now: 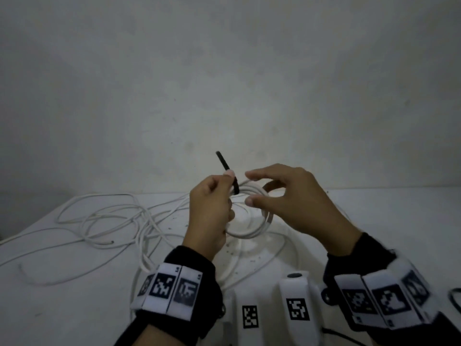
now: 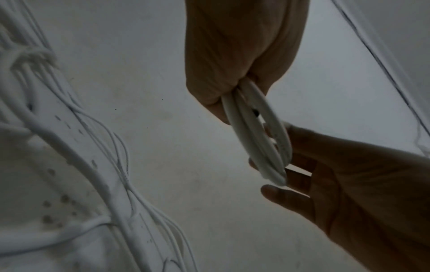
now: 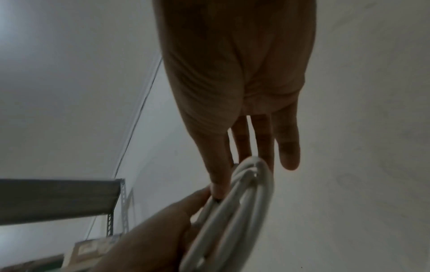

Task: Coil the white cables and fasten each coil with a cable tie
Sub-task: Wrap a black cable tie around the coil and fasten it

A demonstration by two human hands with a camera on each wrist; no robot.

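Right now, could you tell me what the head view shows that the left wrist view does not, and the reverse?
Only the head view shows the black cable tie sticking up from the left hand, and both marker wristbands. Only the left wrist view shows the coil edge-on, its strands gripped in that hand's curled fingers. Both show the coil held between the two hands, the right hand with fingers extended, and loose white cables on the table.

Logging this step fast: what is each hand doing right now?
Left hand: grips the white cable coil and pinches the black cable tie.
Right hand: open, fingers straight, touching the coil.
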